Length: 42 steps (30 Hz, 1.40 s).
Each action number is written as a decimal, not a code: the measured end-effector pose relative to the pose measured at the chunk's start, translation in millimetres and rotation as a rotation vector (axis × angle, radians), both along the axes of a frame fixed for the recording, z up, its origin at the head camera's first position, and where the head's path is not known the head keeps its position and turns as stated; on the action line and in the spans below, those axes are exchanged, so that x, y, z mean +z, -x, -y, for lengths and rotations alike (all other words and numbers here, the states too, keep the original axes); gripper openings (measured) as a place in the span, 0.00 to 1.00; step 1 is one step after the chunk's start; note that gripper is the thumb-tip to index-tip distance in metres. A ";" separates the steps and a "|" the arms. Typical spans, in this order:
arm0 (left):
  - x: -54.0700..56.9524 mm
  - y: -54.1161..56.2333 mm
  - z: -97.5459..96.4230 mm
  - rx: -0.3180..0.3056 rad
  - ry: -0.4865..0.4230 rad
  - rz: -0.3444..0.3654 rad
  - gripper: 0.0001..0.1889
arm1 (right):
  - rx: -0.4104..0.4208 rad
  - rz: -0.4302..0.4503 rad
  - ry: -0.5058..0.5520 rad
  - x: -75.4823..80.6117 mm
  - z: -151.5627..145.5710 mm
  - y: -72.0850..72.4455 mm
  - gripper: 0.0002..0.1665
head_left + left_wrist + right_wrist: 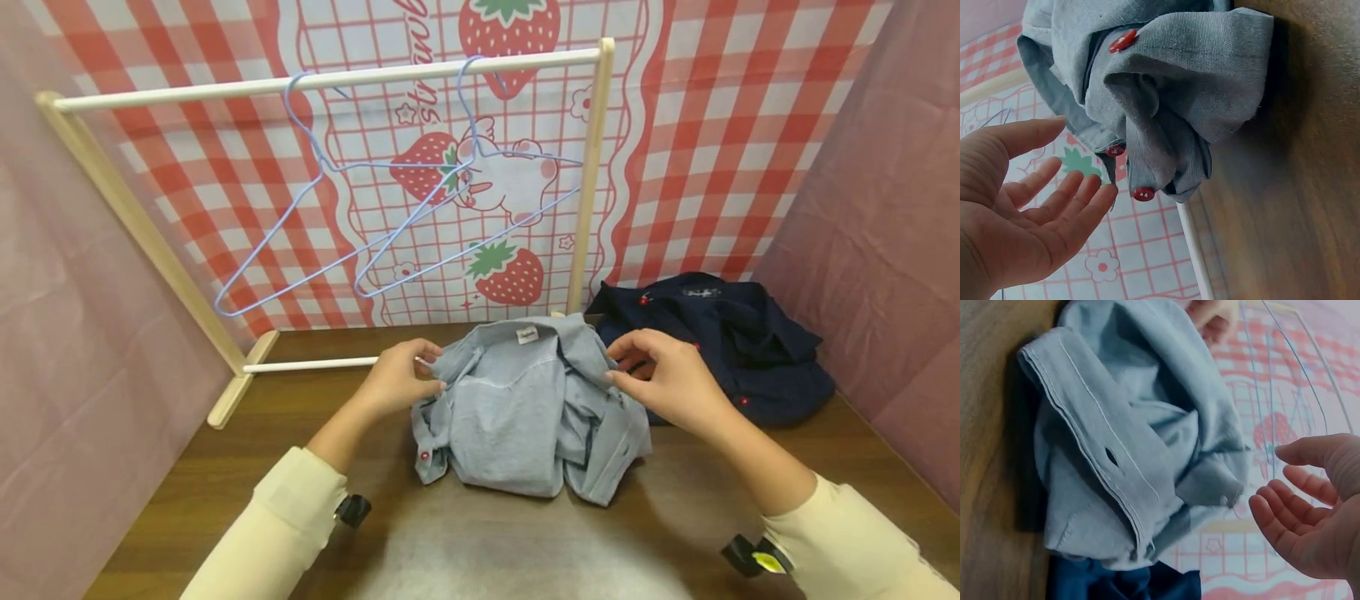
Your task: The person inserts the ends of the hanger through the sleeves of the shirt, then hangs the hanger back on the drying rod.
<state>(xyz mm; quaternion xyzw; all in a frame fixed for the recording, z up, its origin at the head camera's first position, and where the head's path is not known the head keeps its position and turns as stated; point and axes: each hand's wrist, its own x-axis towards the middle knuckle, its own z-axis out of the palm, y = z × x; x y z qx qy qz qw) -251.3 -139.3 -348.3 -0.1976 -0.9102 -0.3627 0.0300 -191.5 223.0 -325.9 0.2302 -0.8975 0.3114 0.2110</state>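
A grey-blue button-up shirt [510, 408] lies bunched on the table, its collar with a white label towards the back. At the collar's left side is my left hand [405, 375], thumb and fingers apart; the left wrist view shows that hand [1035, 219] with nothing in it, beside red buttons [1144, 194]. My right hand [667, 375] is at the collar's right side. In the right wrist view its fingers [1285, 509] are loosely bent beside the collar tip, holding nothing. A buttonhole strip [1097, 444] runs along the shirt front there.
Behind the shirt stands a wooden clothes rack [592, 167] with a white top rail [210, 92]. Two blue wire hangers [262, 242] hang from it. A dark navy garment [720, 342] with red buttons lies crumpled on the right. Checked strawberry cloth [712, 125] covers the back.
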 end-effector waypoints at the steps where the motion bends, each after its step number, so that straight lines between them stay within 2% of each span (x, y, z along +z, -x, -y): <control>1: 0.3 1.4 -2.0 0.001 0.011 -0.014 0.23 | 0.017 -0.010 -0.024 -1.0 3.0 0.9 0.14; 5: -0.3 8.1 -8.8 0.013 0.051 -0.058 0.21 | 0.031 -0.055 -0.128 -7.4 10.8 6.4 0.15; 12: -0.4 18.0 -15.2 0.040 0.084 -0.053 0.19 | -0.046 -0.080 -0.244 -18.6 13.3 21.8 0.13; 17: -1.3 24.2 -19.2 0.029 0.138 -0.067 0.19 | -0.089 -0.146 -0.338 -25.1 11.5 33.7 0.12; 21: -5.1 28.8 -22.1 0.019 0.181 -0.100 0.18 | -0.093 -0.151 -0.342 -28.1 11.7 39.2 0.12; 28: -9.8 30.5 -24.4 0.020 0.189 -0.140 0.19 | -0.068 -0.056 -0.298 -29.8 16.0 42.1 0.13; 33: -2.9 26.2 -24.3 0.033 0.159 -0.120 0.20 | -0.082 -0.015 -0.307 -30.3 16.7 43.1 0.18; 42: 21.3 17.5 -15.3 0.076 0.144 -0.092 0.21 | -0.105 -0.012 -0.308 -32.6 16.5 47.5 0.20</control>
